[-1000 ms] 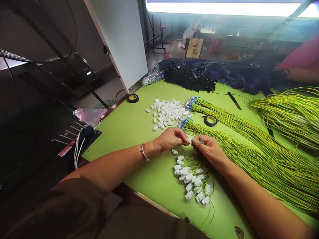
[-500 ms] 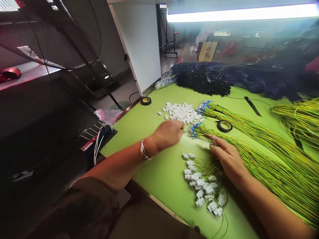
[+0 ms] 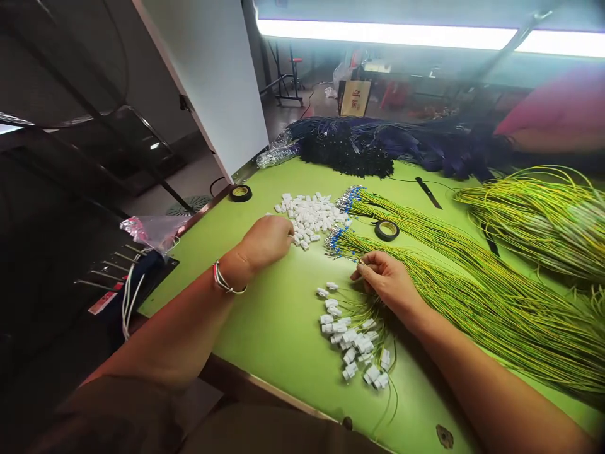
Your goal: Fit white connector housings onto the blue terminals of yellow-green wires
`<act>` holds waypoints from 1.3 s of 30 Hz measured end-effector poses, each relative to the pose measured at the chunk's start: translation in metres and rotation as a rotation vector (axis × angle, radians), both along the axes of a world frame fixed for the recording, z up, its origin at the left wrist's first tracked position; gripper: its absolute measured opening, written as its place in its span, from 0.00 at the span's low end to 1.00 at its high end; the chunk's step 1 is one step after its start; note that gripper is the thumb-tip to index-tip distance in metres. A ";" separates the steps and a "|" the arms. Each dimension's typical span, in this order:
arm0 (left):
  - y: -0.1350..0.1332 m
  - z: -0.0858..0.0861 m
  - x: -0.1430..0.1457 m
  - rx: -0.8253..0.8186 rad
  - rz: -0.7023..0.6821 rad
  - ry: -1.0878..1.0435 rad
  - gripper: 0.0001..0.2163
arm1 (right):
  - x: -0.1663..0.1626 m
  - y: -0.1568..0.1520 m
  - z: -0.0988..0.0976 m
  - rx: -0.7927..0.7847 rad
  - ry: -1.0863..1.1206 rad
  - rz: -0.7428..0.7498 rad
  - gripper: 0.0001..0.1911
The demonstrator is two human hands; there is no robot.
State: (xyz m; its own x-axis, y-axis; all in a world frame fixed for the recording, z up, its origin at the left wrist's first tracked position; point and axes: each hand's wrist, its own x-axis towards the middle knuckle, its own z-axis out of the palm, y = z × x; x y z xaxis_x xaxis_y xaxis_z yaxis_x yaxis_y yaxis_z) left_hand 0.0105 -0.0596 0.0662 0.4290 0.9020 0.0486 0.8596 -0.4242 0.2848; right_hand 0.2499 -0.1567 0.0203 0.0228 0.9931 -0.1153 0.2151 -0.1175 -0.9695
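My left hand (image 3: 265, 241) reaches to the near edge of a pile of loose white plastic connectors (image 3: 312, 213), fingers curled down onto them; what they pinch is hidden. My right hand (image 3: 385, 280) rests on the bundle of yellow-green wires (image 3: 472, 284), fingertips pinched at a wire near its blue-tipped ends (image 3: 340, 243). Just in front of my right hand lies a heap of wires fitted with white connectors (image 3: 354, 340).
Green table (image 3: 274, 328). A tape roll (image 3: 386, 230) lies between two wire bundles, another tape roll (image 3: 240, 193) at the left edge. Dark wire heap (image 3: 378, 148) and a knife (image 3: 428, 192) at the back. More yellow-green wires (image 3: 534, 214) and another person's arm (image 3: 553, 135) at right.
My hands, joined at one connector a second ago, have parted. The left hand went to the loose connector pile; the right moved to the blue-tipped wire ends.
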 end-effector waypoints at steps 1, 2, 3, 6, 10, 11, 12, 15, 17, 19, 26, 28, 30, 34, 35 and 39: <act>-0.001 0.000 0.003 -0.022 -0.033 -0.098 0.05 | 0.000 0.000 0.001 0.023 -0.025 -0.024 0.12; -0.003 -0.001 0.007 -0.071 -0.074 -0.215 0.04 | 0.000 -0.001 0.003 0.055 -0.050 -0.048 0.11; -0.006 -0.004 0.013 -0.150 -0.111 -0.343 0.03 | 0.000 -0.001 0.004 0.087 -0.070 -0.069 0.10; -0.019 -0.019 0.034 -0.503 -0.140 -0.698 0.04 | 0.000 -0.002 0.004 0.127 -0.091 -0.102 0.09; -0.032 -0.035 0.053 -0.849 -0.039 -0.952 0.09 | -0.001 -0.003 0.002 0.136 -0.084 -0.108 0.11; -0.034 -0.037 0.055 -0.890 -0.022 -1.000 0.10 | -0.001 -0.003 0.002 0.140 -0.084 -0.107 0.11; -0.035 -0.039 0.056 -0.917 -0.008 -1.045 0.12 | -0.001 -0.004 0.002 0.142 -0.083 -0.103 0.11; -0.036 -0.041 0.057 -0.939 0.020 -1.130 0.15 | -0.001 -0.005 0.005 0.137 -0.092 -0.067 0.11; -0.036 -0.041 0.056 -0.939 0.013 -1.148 0.16 | -0.001 -0.006 0.007 0.133 -0.124 -0.032 0.11; -0.037 -0.042 0.056 -0.954 -0.009 -1.178 0.17 | -0.001 -0.006 0.008 0.135 -0.153 -0.007 0.12; -0.039 -0.044 0.056 -1.018 -0.032 -1.230 0.16 | 0.001 -0.005 0.006 0.122 -0.138 0.078 0.13; -0.039 -0.043 0.056 -0.996 -0.008 -1.233 0.14 | 0.002 -0.005 0.006 0.116 -0.132 0.085 0.13; -0.040 -0.042 0.056 -0.978 0.016 -1.234 0.13 | 0.003 -0.005 0.006 0.113 -0.135 0.084 0.14; -0.040 -0.042 0.055 -1.025 0.031 -1.230 0.14 | 0.003 -0.004 0.008 0.114 -0.157 0.098 0.14; -0.040 -0.042 0.055 -1.022 0.023 -1.231 0.14 | 0.003 -0.004 0.008 0.109 -0.162 0.100 0.14; -0.040 -0.043 0.058 -0.856 -0.094 -1.200 0.11 | 0.002 -0.003 0.009 0.066 -0.162 0.130 0.14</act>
